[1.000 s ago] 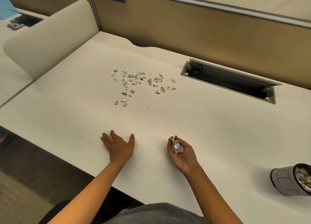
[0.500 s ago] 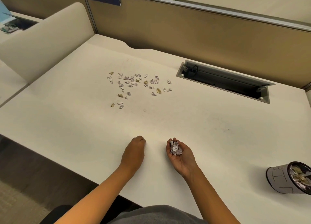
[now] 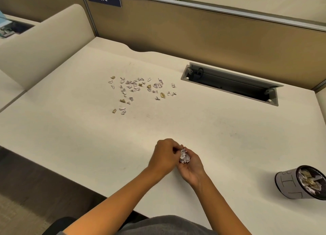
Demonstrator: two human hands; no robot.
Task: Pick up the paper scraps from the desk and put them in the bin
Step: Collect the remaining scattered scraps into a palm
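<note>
Several small white and tan paper scraps (image 3: 139, 88) lie scattered on the far middle of the cream desk (image 3: 229, 137). My right hand (image 3: 193, 168) is palm up near the front edge, its fingers curled round a heap of crumpled scraps (image 3: 184, 157). Directly to its left, my left hand (image 3: 164, 157) has curled fingers whose tips dig into that heap. A grey mesh bin (image 3: 289, 183) lies tipped on its side at the desk's right front, its mouth facing right, with scraps inside.
An open grey cable tray (image 3: 231, 83) is sunk into the desk at the back right. A tan partition (image 3: 194, 31) closes the rear and a rounded cream divider (image 3: 40, 40) the left side. The desk's front edge runs just under my forearms.
My left hand lifted off the desk, curled, and moved right until it met the heap in my right hand. The right hand stayed in place, closing a little round the scraps.
</note>
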